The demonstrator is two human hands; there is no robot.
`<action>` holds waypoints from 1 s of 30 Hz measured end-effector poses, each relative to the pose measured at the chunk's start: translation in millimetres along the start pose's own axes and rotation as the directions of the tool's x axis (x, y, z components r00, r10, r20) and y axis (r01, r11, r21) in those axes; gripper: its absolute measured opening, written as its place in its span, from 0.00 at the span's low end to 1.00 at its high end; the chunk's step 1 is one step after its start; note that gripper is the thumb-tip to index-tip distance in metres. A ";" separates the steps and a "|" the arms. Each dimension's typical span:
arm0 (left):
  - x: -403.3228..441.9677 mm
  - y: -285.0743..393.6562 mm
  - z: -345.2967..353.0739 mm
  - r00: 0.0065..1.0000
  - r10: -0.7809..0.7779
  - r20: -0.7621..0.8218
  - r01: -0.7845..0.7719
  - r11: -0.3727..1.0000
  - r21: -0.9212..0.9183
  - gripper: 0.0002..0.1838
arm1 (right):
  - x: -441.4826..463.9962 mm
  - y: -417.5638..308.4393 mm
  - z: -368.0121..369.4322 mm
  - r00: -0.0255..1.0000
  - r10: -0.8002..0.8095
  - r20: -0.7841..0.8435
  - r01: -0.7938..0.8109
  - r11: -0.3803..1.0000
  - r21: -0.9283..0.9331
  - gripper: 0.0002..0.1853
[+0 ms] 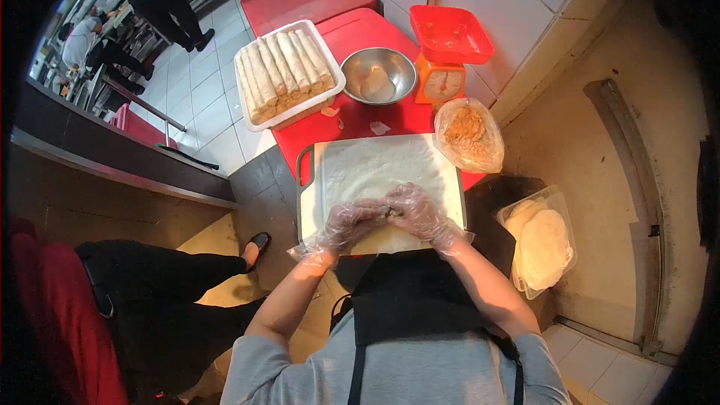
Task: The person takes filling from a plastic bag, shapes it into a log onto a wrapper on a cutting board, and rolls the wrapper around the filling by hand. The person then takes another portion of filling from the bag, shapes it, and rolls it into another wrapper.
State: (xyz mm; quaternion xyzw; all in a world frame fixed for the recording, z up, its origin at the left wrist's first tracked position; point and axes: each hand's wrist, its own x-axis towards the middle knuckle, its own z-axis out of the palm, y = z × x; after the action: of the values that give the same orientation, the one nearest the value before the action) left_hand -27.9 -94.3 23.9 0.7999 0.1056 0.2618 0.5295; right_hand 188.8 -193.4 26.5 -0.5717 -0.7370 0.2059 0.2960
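Observation:
A thin whitish spring roll wrapper (375,161) lies spread over the white cutting board (451,195). My left hand (351,225), in a clear plastic glove, has its fingers curled at the near side of the wrapper. Beside it, my right hand (416,214), gloved the same way, is closed too, and the fingertips of both hands nearly meet. They appear to grip the wrapper's near part; any filling under the fingers is hidden. Just past the board's far right corner sits a clear bag of orange-brown filling (469,135).
A white tray of stacked rolls (289,67), a steel bowl (379,75) and an orange scale (442,82) stand on the red surface (360,30). At right, a clear container holds round wrappers (541,244). A person in dark trousers (165,277) stands close at left; others work farther back.

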 end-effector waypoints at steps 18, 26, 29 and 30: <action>-17.0 4.4 -5.2 0.985 -0.063 -0.163 0.087 0.985 0.148 0.27 | -0.2 -25.4 -13.4 0.973 -0.060 -0.222 0.088 0.990 0.114 0.25; -25.5 0.8 -6.5 0.990 -0.046 -0.130 0.085 0.948 0.308 0.19 | 8.2 -22.0 -5.4 0.995 0.100 -0.015 -0.097 0.986 0.136 0.20; -13.0 9.9 -5.4 0.975 0.161 -0.151 -0.069 0.873 0.483 0.21 | 19.7 -48.4 -12.1 0.987 -0.051 -0.149 0.043 0.998 -0.055 0.15; -14.9 8.4 -8.0 0.982 0.141 -0.127 -0.068 0.886 0.459 0.22 | 18.3 -44.0 -3.2 0.991 -0.053 -0.126 0.044 0.996 -0.074 0.14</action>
State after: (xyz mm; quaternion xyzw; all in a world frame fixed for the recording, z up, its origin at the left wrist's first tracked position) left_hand -45.6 -98.1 29.3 0.8826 0.1618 0.3204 0.3036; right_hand 156.1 -187.3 60.8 -0.5759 -0.7369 0.1354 0.3271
